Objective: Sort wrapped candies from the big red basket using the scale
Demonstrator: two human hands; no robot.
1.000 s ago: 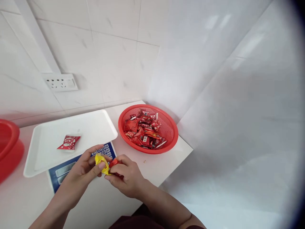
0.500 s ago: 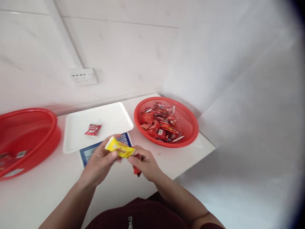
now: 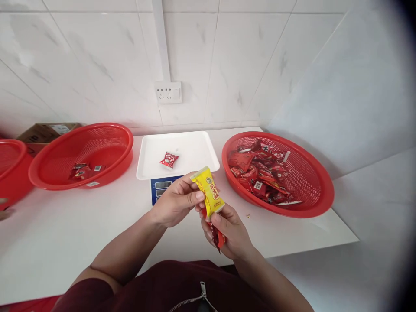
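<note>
Between my two hands is a yellow candy packet [image 3: 210, 190] with red lettering, tilted and facing me. My left hand [image 3: 178, 197] is closed, its thumb pressing the packet's left side. With closed fingers my right hand [image 3: 230, 229] pinches the lower end, and it also keeps a few red wrapped packets [image 3: 217, 236] in the palm, partly hidden. Beyond my hands stands a blue scale [image 3: 162, 186] with a white tray [image 3: 149, 167] on top. A single red packet [image 3: 169, 160] lies on that tray.
To the right, a red plastic basket [image 3: 312, 203] holds many red packets. Another red basket [image 3: 42, 173] with a few packets stands left, near a cardboard box [image 3: 48, 132]. At the far left edge, another person's fingers [image 3: 4, 212] show beside a third basket [image 3: 13, 195].
My view has swung left, bringing more baskets and another person's fingers into sight. The yellow packet is turned more upright, lettering towards me; both hands still hold it.
</note>
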